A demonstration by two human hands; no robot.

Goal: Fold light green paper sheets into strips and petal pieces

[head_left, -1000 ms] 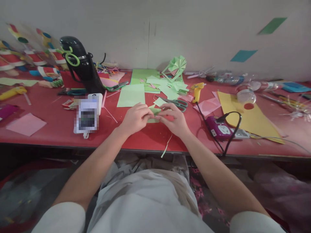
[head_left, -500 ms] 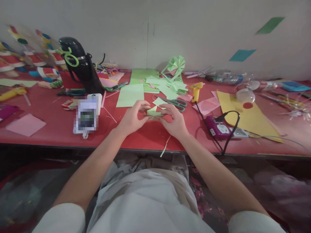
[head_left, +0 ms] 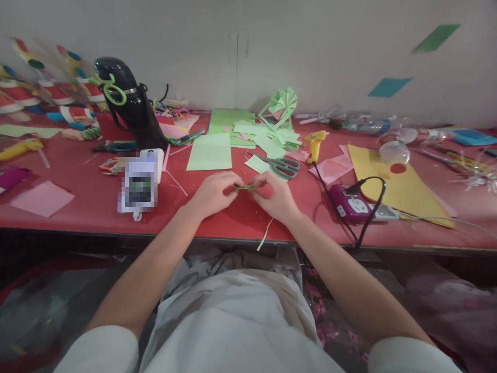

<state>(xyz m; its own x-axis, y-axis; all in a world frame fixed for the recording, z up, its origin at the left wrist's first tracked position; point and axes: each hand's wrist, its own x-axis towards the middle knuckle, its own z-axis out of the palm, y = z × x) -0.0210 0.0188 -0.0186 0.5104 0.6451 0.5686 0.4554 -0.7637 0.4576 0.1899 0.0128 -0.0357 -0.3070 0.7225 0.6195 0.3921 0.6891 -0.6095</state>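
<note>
My left hand (head_left: 213,192) and my right hand (head_left: 275,196) meet over the red table (head_left: 77,176), a little way in from its front edge. Both pinch a small folded piece of light green paper (head_left: 244,186) between their fingertips; it is seen edge-on and mostly hidden by the fingers. Just behind them lie a green paper sheet (head_left: 210,151), a pair of grey-handled scissors (head_left: 283,166) on green offcuts, and a folded green paper model (head_left: 281,106) near the wall.
A black flask (head_left: 130,103) and a blurred card (head_left: 139,187) stand to the left. A yellow glue gun (head_left: 315,144), its black cable, a purple power strip (head_left: 351,204) and a yellow sheet (head_left: 392,181) lie to the right. Pink paper (head_left: 41,198) sits far left.
The hands lowered the green paper from a raised, opened hold to a flat pinch close to the table, and they drew nearer together.
</note>
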